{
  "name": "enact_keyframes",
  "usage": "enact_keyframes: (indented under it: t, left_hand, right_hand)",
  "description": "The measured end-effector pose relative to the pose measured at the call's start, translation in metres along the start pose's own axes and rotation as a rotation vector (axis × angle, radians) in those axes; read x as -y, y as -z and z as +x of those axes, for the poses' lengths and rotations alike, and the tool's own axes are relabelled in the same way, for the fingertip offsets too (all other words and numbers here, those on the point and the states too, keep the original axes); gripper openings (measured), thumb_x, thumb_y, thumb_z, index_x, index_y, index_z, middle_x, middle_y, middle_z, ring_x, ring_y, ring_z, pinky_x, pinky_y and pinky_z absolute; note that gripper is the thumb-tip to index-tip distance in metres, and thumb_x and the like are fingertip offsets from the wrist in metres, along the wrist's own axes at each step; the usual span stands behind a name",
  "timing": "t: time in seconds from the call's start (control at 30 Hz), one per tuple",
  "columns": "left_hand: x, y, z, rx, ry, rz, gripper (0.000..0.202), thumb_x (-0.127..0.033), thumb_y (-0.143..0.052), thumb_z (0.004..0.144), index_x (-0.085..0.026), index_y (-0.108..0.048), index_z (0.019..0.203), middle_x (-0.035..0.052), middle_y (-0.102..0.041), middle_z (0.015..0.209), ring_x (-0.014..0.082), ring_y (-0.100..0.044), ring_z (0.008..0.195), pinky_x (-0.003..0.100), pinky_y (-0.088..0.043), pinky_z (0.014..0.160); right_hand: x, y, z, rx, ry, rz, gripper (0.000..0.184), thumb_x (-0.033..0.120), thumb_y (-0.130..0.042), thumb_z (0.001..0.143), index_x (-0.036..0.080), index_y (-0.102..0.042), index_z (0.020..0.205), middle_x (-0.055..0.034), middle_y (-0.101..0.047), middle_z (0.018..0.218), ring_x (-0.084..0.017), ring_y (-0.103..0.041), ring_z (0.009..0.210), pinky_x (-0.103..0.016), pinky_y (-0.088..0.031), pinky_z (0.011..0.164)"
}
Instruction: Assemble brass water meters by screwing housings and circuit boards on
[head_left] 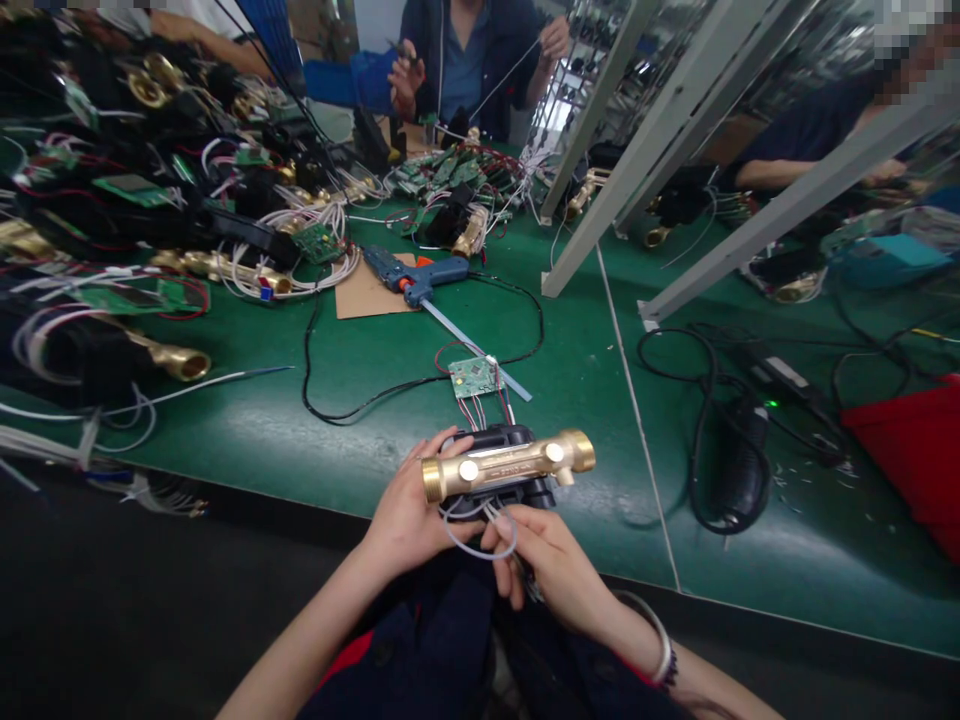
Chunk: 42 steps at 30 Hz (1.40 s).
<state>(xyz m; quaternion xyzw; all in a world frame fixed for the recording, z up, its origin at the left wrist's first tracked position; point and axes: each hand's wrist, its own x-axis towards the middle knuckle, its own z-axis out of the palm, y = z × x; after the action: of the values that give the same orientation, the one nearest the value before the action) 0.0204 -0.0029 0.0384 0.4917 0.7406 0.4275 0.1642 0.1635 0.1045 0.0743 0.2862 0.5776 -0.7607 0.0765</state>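
Observation:
A brass pipe fitting (517, 466) with threaded ends lies across a black plastic housing (491, 437) at the table's front edge. My left hand (409, 505) is closed around the left side of this brass-and-black assembly. At the lower side, my right hand (544, 555) pinches thin grey wires (480, 550) that loop out below the fitting. Whatever else sits within its curled fingers is hidden. Beyond the housing, a green circuit board (474, 377) lies on the table, joined to it by red, white and dark wires.
A blue glue gun (439, 272) with a long glue stick rests on cardboard (360, 292). Brass assemblies with wires (247, 265) crowd the left. Grey metal posts (600, 190) rise at right, near a black corded tool (739, 465) and red bin (911, 460). Another person (469, 60) sits opposite.

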Motion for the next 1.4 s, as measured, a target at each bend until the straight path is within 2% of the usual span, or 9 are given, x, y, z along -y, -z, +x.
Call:
enact_keyframes:
  t: [0.17, 0.27, 0.47, 0.63, 0.83, 1.0, 1.13, 1.3, 1.4]
  left_hand:
    - [0.0, 0.001, -0.001, -0.006, 0.008, -0.014, 0.082, -0.044, -0.079, 0.06, -0.024, -0.044, 0.131, 0.0141, -0.048, 0.136, 0.0304, -0.047, 0.124, 0.052, -0.036, 0.106]
    - [-0.001, 0.0, -0.001, -0.019, 0.015, -0.013, 0.08, -0.039, -0.079, 0.06, -0.025, -0.045, 0.13, 0.0126, -0.048, 0.136, 0.0298, -0.049, 0.123, 0.05, -0.036, 0.106]
    - [-0.004, -0.001, 0.0, -0.012, 0.047, -0.007, 0.078, -0.028, -0.078, 0.058, -0.024, -0.046, 0.129, 0.0088, -0.051, 0.134, 0.0278, -0.047, 0.125, 0.049, -0.035, 0.107]
    - [-0.004, 0.004, 0.0, 0.052, 0.065, -0.011, 0.078, -0.035, -0.077, 0.062, -0.024, -0.043, 0.132, 0.0096, -0.047, 0.138, 0.0281, -0.041, 0.129, 0.05, -0.03, 0.109]
    - [-0.007, 0.012, -0.001, 0.174, 0.066, -0.04, 0.081, -0.033, -0.071, 0.068, -0.023, -0.033, 0.139, 0.013, -0.031, 0.149, 0.0304, -0.025, 0.138, 0.056, -0.018, 0.112]
    - [-0.011, 0.001, -0.007, 0.062, 0.155, 0.014, 0.08, -0.037, -0.068, 0.072, -0.023, -0.03, 0.14, 0.014, -0.028, 0.15, 0.0312, -0.018, 0.14, 0.058, -0.014, 0.112]
    - [-0.011, -0.007, -0.009, 0.017, 0.132, 0.017, 0.079, -0.036, -0.069, 0.071, -0.024, -0.031, 0.139, 0.0138, -0.032, 0.148, 0.0316, -0.02, 0.14, 0.059, -0.015, 0.111]
    - [-0.011, -0.015, -0.011, -0.067, 0.11, 0.071, 0.08, -0.031, -0.068, 0.071, -0.024, -0.029, 0.14, 0.0137, -0.036, 0.145, 0.032, -0.025, 0.138, 0.058, -0.02, 0.111]
    - [-0.008, -0.02, -0.013, -0.09, 0.086, 0.109, 0.081, -0.03, -0.066, 0.072, -0.023, -0.026, 0.141, 0.014, -0.037, 0.145, 0.0313, -0.027, 0.137, 0.055, -0.021, 0.111]
  right_hand:
    - [0.01, -0.009, 0.003, 0.017, 0.046, -0.119, 0.056, 0.073, -0.045, 0.075, 0.018, -0.049, 0.071, 0.0065, -0.045, 0.041, -0.005, -0.031, 0.029, -0.017, -0.021, 0.032]
    - [0.014, -0.009, 0.003, 0.021, 0.066, -0.166, 0.057, 0.074, -0.045, 0.075, 0.018, -0.049, 0.07, 0.0085, -0.038, 0.038, -0.005, -0.026, 0.03, -0.018, -0.018, 0.033]
    - [0.004, 0.001, -0.001, 0.081, -0.031, -0.191, 0.058, 0.074, -0.044, 0.074, 0.017, -0.052, 0.077, 0.0049, -0.049, 0.044, -0.007, -0.035, 0.03, -0.019, -0.023, 0.033]
    - [-0.007, 0.011, -0.005, 0.092, -0.009, -0.342, 0.046, 0.061, -0.043, 0.083, 0.018, -0.052, 0.073, -0.0016, -0.06, 0.06, -0.012, -0.057, 0.047, -0.022, -0.042, 0.049]
    - [-0.014, 0.01, 0.001, 0.096, 0.002, -0.426, 0.039, 0.05, -0.034, 0.09, 0.019, -0.049, 0.072, -0.0018, -0.06, 0.062, -0.013, -0.06, 0.048, -0.022, -0.045, 0.048]
    - [-0.011, 0.006, 0.003, 0.078, 0.013, -0.539, 0.03, 0.032, -0.031, 0.093, 0.019, -0.049, 0.073, -0.0005, -0.059, 0.056, -0.013, -0.06, 0.047, -0.021, -0.046, 0.047]
    - [-0.002, 0.016, -0.009, 0.068, 0.18, -0.732, 0.032, 0.029, -0.035, 0.094, 0.018, -0.056, 0.072, -0.0033, -0.065, 0.062, -0.016, -0.064, 0.056, -0.024, -0.048, 0.056]
    - [0.011, 0.025, -0.024, -0.362, 0.694, -1.042, 0.02, 0.023, -0.044, 0.093, 0.017, -0.063, 0.095, -0.007, -0.069, 0.082, -0.017, -0.065, 0.071, -0.027, -0.052, 0.067]
    - [0.014, 0.016, -0.018, -0.264, 0.816, -1.214, 0.026, 0.015, -0.046, 0.091, 0.016, -0.059, 0.113, -0.011, -0.065, 0.096, -0.02, -0.062, 0.084, -0.031, -0.054, 0.071]
